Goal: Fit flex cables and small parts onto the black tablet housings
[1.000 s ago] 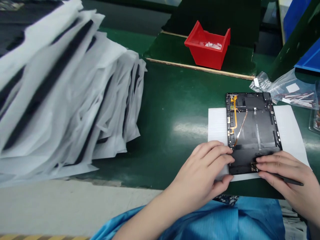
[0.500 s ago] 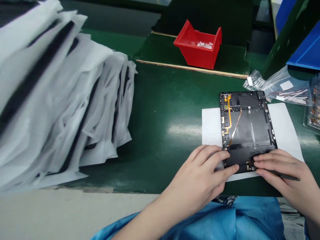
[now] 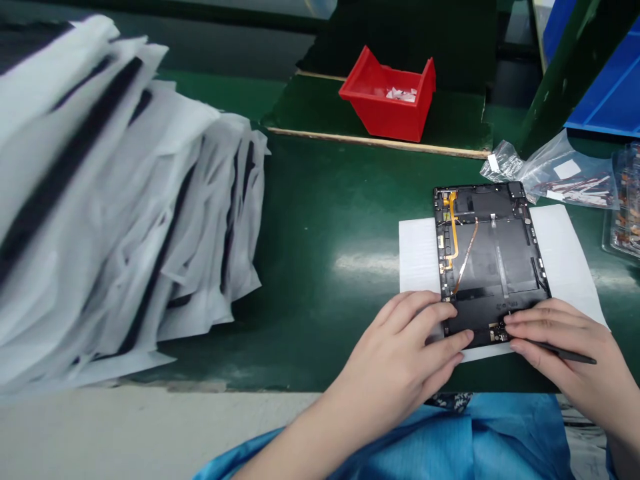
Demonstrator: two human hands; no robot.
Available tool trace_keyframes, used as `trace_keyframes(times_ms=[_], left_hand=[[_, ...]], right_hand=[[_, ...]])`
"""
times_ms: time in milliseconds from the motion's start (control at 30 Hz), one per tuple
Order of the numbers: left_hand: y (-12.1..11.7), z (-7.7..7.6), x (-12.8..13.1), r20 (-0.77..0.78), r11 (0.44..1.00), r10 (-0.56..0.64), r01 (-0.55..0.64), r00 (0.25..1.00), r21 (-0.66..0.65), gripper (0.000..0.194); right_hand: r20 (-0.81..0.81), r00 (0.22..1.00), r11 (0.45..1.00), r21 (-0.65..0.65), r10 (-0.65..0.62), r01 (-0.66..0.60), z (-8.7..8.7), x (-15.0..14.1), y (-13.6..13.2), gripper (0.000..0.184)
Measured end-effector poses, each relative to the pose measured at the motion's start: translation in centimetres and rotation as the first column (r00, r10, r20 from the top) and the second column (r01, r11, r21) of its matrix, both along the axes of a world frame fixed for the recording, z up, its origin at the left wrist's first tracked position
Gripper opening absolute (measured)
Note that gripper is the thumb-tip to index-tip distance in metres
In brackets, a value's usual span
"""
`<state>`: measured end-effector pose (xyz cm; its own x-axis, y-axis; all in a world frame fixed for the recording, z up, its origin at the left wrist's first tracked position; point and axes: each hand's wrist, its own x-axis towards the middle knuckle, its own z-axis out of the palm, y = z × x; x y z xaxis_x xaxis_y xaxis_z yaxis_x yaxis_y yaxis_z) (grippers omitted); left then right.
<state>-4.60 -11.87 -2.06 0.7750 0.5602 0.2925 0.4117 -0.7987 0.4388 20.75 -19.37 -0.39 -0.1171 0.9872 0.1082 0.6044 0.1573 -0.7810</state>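
Casing (image 3: 493, 257) touches the left hand (image 3: 400, 347), whose grip is released; the right hand (image 3: 565, 333) grasps a slim black stick (image 3: 573, 355).

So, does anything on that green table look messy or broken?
The pile of thin white sheets at left looks messy, its edges poking out unevenly. Below it, the green table's front edge looks worn, with a ragged pale patch.

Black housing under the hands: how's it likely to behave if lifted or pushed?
The black housing is probably fairly stiff, given its flat, straight-edged shape. Its exposed orange ribbon cable looks fragile and could snag. Pushed sideways, it may drag the thin white sheet beneath it.
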Motion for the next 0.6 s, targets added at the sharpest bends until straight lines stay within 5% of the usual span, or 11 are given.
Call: trace_keyframes(times_ms=[600], left_hand=[[0.20,-0.18,-0.48,0.025,1.000,0.027,-0.027,0.999,-0.006,0.011]], right_hand=[[-0.006,1.000,1.000,0.031,0.002,-0.002,-0.42,-0.18,0.10,0.015]])
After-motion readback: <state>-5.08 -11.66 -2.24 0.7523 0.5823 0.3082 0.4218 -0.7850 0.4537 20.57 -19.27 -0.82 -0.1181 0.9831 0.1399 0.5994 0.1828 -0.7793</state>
